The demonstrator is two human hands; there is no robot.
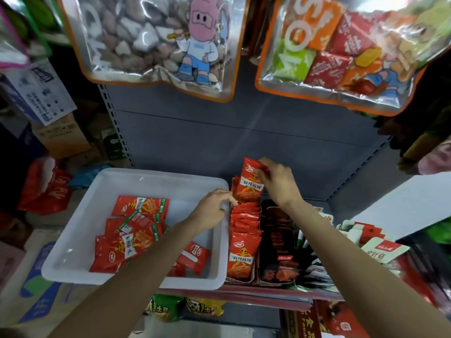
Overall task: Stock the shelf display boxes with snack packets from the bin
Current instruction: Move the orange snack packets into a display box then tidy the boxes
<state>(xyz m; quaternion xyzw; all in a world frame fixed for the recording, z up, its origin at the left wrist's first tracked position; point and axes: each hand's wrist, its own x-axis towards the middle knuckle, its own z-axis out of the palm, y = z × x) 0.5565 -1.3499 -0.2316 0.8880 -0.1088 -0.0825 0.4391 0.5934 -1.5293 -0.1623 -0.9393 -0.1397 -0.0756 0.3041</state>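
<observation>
A glossy red foil snack packet [251, 184] stands at the back of the open cardboard display box [240, 276], pinched at its top corner by the right hand [277, 181]; it looks light, limp and slippery, best gripped by that sealed edge. The left hand [212, 208] curls its fingers on the packed row [244, 215]; more packets wait in the white plastic bin [80, 230]
</observation>
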